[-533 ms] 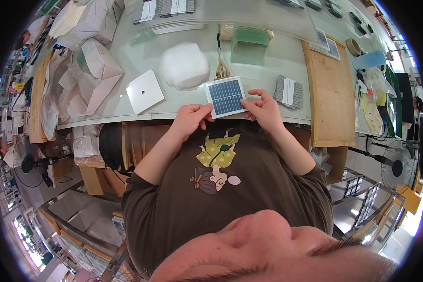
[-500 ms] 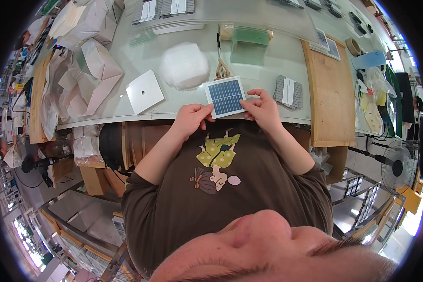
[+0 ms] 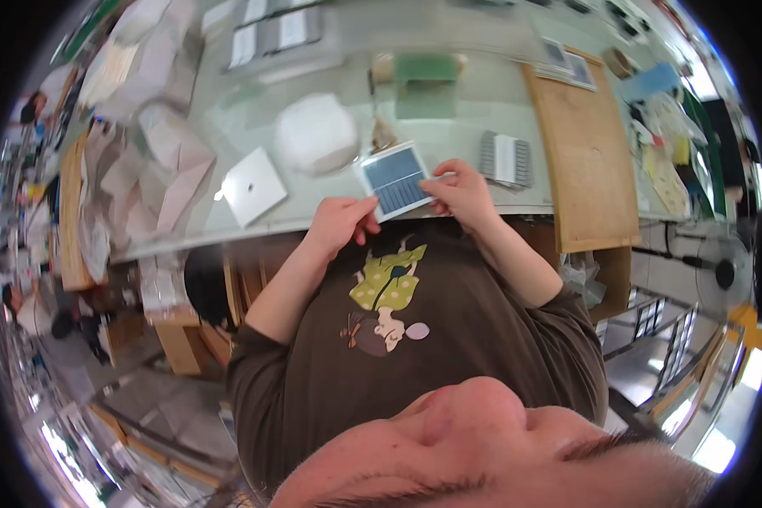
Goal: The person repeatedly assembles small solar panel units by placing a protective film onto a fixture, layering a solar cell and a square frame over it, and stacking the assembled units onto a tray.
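Blue rectangular solar panel with white frame [image 3: 395, 182], tilted slightly at the near edge of the pale green surface [image 3: 491, 103]. From left to right: crumpled whitish paper [image 3: 171, 146]; flat white square plate with a small hole [image 3: 264, 196]; white rounded pad [image 3: 317, 135]; left hand [image 3: 337, 225], holding the panel's lower left edge between thumb and fingers; right hand [image 3: 467, 198], pinching its right edge; grey striped stack with white band [image 3: 505, 161]; long light-brown wooden board [image 3: 586, 161].

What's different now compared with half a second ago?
Mainly the view: it has tilted and blurred, so the table slants up more to the right. Nothing was visibly taken up or let go. The left hand and right hand stay at the edges of the small solar panel.
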`<action>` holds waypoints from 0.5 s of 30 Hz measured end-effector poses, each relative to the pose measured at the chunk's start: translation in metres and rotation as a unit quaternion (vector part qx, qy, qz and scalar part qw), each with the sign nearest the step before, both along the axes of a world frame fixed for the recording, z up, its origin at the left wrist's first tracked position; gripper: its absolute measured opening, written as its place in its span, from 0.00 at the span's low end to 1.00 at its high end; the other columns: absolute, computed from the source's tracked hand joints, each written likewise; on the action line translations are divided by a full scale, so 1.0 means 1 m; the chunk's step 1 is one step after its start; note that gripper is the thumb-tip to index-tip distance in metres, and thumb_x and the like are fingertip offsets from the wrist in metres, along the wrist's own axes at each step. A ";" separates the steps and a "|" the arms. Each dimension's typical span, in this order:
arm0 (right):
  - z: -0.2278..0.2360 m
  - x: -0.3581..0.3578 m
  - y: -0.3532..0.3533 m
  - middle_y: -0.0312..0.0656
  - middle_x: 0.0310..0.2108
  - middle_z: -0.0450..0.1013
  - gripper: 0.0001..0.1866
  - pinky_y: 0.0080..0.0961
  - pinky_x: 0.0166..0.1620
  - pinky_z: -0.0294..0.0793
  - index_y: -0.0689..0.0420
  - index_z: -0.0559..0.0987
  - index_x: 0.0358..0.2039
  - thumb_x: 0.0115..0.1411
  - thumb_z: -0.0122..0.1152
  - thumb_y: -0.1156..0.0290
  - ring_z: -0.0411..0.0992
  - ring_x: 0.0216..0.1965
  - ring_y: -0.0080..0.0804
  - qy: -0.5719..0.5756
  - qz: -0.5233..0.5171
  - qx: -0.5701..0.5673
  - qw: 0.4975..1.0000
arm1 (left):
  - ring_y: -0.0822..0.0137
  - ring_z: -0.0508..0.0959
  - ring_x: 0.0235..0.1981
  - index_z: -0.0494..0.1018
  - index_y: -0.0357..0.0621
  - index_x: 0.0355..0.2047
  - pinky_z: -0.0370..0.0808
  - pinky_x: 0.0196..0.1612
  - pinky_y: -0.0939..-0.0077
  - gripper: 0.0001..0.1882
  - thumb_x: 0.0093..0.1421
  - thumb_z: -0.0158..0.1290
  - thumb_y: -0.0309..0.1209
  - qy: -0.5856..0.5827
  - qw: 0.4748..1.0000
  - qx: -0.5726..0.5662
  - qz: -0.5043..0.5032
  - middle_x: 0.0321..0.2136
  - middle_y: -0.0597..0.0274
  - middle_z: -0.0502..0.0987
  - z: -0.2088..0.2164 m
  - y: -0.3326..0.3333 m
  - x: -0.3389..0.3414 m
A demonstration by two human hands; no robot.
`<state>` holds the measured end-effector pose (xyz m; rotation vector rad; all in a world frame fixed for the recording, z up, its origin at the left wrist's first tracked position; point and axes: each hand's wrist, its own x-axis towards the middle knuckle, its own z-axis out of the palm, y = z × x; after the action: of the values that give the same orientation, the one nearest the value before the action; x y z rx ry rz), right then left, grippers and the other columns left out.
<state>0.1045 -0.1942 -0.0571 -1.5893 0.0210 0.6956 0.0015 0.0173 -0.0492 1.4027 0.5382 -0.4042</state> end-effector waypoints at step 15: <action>0.023 0.053 -0.137 0.32 0.22 0.72 0.08 0.16 0.20 0.67 0.58 0.77 0.34 0.59 0.61 0.67 0.69 0.18 0.18 -0.134 -0.166 -0.049 0.976 | 0.54 0.74 0.30 0.71 0.40 0.24 0.69 0.36 0.64 0.04 0.54 0.55 0.25 -0.472 0.713 0.516 0.054 0.25 0.56 0.75 -0.019 0.019 -0.004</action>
<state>0.1571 -0.3317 -0.0337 -1.7107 0.1220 0.2206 -0.0028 0.0362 -0.0682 2.3606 -0.0924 0.8793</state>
